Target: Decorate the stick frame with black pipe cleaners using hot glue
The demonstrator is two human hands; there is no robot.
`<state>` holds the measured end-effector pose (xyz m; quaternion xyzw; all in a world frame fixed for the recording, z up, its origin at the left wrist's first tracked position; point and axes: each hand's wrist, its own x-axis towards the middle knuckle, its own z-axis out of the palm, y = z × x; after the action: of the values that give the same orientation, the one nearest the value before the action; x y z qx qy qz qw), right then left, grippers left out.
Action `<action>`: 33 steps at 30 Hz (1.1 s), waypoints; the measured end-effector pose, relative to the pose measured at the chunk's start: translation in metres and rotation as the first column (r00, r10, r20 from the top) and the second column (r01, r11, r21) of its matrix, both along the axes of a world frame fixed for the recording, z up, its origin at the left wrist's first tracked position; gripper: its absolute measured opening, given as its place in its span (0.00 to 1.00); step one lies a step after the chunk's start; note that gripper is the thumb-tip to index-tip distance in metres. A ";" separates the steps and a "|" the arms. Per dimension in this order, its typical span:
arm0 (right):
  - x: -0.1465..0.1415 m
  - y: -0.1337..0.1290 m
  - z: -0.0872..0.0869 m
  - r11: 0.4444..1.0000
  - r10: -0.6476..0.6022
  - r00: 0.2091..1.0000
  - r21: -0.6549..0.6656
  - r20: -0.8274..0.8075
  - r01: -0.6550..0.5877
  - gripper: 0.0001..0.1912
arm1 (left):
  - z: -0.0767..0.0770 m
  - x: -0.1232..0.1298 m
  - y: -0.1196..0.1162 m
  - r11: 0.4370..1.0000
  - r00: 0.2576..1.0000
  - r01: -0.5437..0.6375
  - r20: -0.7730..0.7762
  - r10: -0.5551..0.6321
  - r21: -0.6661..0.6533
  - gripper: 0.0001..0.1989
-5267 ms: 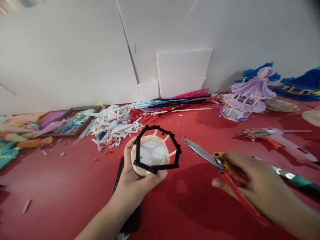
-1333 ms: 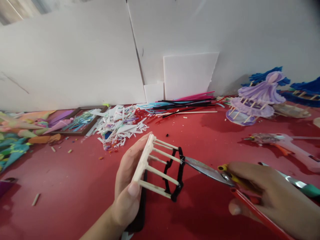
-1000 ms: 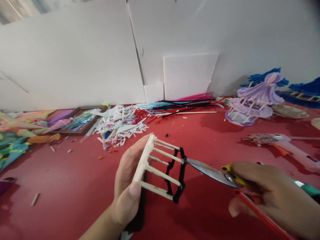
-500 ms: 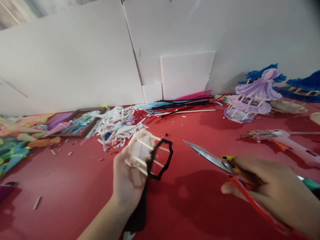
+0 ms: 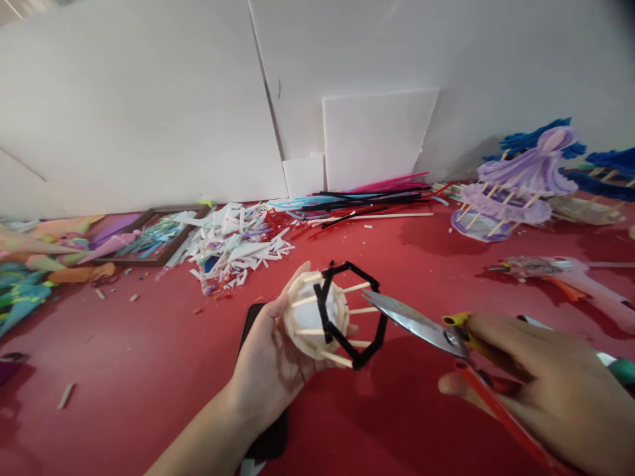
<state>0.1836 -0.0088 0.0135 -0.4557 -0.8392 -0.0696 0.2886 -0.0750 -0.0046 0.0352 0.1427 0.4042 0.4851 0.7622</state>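
Note:
My left hand (image 5: 270, 360) is wrapped round the base of a small craft frame (image 5: 308, 318), which has a round pale base and several thin wooden sticks. A black ring of pipe cleaner (image 5: 383, 328) joins the stick ends, and one loose end of it sticks up near the base. My right hand (image 5: 540, 377) grips a pair of scissors (image 5: 414, 324) with yellow and red handles. Their blades look closed, and the tip is close to the right side of the black ring; I cannot tell whether they touch. A black phone-like slab (image 5: 272, 439) lies under my left wrist.
A glue gun (image 5: 570, 268) lies at the right, before a purple pipe-cleaner model (image 5: 510, 185). White scraps (image 5: 238, 244) and coloured pipe cleaners (image 5: 367, 198) lie along the white wall boards (image 5: 377, 139). Foam pieces (image 5: 59, 251) are at the left.
My left hand has moved right and turned the frame so its black ring faces me more. The scissors have stayed nearly in place, and the ring is now at their tip.

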 end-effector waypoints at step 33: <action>0.013 -0.006 -0.011 0.948 -0.279 0.939 0.213 0.201 0.236 0.10 | -0.019 0.000 -0.010 0.726 0.804 -0.021 -0.420 0.421 0.687 0.25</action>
<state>0.1971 -0.0144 0.0028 -0.5220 -0.7894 -0.2368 0.2198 -0.0747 -0.0142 0.0160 0.4802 0.4249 0.6237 0.4470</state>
